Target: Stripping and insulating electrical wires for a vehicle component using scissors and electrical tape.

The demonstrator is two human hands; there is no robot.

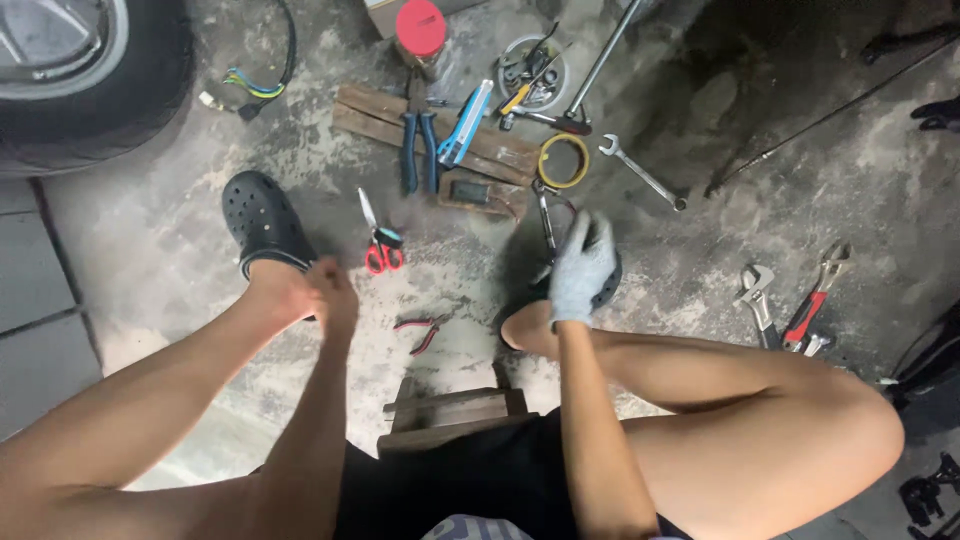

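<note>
The gloved right hand, fingers loosely curled and holding nothing I can see, hovers just below the thin pliers, whose long axis points away from the person, while the bare left hand rests closed at the ankle.

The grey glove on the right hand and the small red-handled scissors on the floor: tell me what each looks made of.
Grey glove on the right hand: looks like knitted fabric, matte and soft, moulding to the fingers; any coating can't be told. Small red-handled scissors: shiny pale blades, likely steel; glossy red loops, probably plastic.
</note>
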